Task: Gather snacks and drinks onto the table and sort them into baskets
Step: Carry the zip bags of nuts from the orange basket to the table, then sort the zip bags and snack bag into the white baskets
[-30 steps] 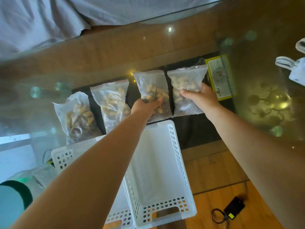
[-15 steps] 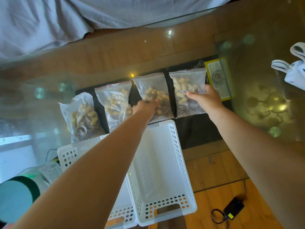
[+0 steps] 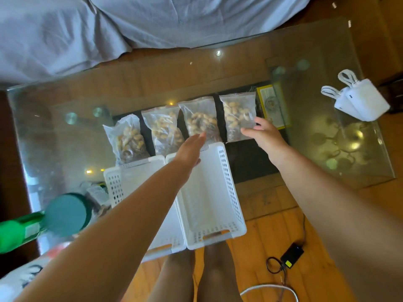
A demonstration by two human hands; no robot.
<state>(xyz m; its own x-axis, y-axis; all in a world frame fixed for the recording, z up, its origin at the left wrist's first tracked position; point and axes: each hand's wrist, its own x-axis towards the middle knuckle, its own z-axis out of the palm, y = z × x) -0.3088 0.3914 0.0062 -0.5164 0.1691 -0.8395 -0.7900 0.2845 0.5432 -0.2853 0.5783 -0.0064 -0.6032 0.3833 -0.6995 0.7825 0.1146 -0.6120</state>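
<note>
Several clear zip bags of nuts lie in a row on the glass table [image 3: 65, 131]: a far-left bag [image 3: 128, 140], a second bag [image 3: 164, 127], a third bag [image 3: 201, 118] and a right bag [image 3: 237, 114]. My left hand [image 3: 190, 147] hovers flat over the near end of the third bag, fingers straight, holding nothing. My right hand [image 3: 262, 135] is spread open by the lower right corner of the right bag, fingertips at its edge. Two white perforated baskets stand side by side at the near table edge, the right basket [image 3: 229, 192] and the left basket [image 3: 115, 186], both without snacks.
A green bottle [image 3: 19, 232] and a teal-lidded container [image 3: 65, 214] stand at the near left. A yellow packet [image 3: 272, 105] lies right of the bags. White power banks [image 3: 362, 99] sit at the far right. A grey-covered sofa [image 3: 109, 25] lies beyond; cables and a charger [image 3: 291, 256] on the floor.
Both hands let go of the two right-hand bags and drew back toward me with fingers spread. The bags now lie flat in the row.
</note>
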